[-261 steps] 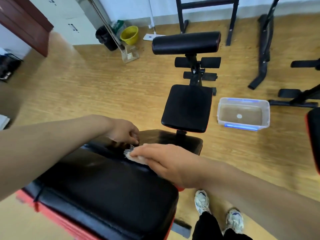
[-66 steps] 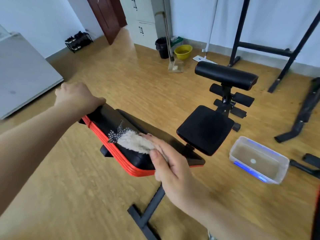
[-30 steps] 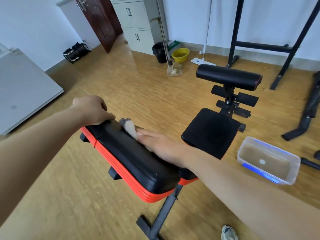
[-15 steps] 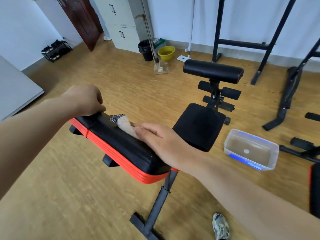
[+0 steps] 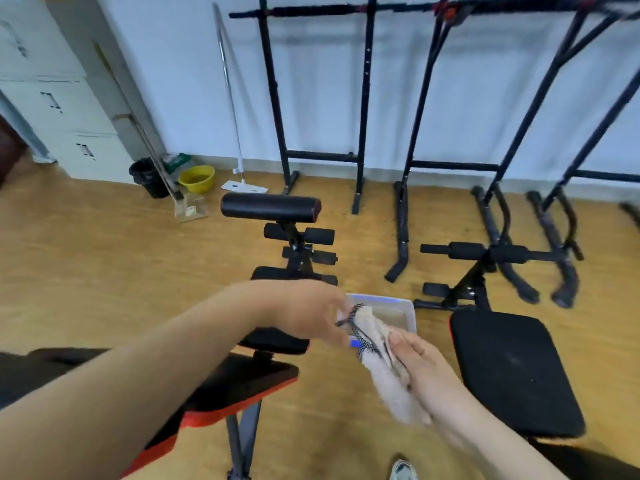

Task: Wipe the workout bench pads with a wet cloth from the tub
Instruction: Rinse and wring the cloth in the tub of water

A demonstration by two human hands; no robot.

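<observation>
**Cloth held between both hands, just in front of the tub**

The cloth [image 5: 382, 367] hangs in the air, off every pad. The left hand [image 5: 311, 313] pinches its checked top end, and the right hand [image 5: 420, 370] is closed round the fluffy lower part, thumb on top. The hands are close together, joined only by the cloth. The tub [image 5: 398, 301] sits on the floor right behind them, partly hidden by the cloth and the left fingers.

This looks like a pause to turn or refold the cloth, or to wet it again. To do it well, shake the cloth open, fold a clean face outward, and dip and wring it low over the tub so drips land in the water rather than on the wooden floor [image 5: 86, 271].

The red-edged back pad [image 5: 242, 375] lies at lower left under the left forearm, with the seat pad [image 5: 277, 342] beyond it and the roller pad [image 5: 270, 207] further off. A second bench [image 5: 512, 368] stands just right of the tub. The tub is wedged between the two benches, so a reach down has to pass the frames on both sides. A shoe [image 5: 403, 471] shows at the bottom edge. A yellow basin [image 5: 196, 178], a black bin [image 5: 149, 176], a mop [image 5: 232, 98] and tall racks [image 5: 322, 98] stand along the wall, well clear.
</observation>
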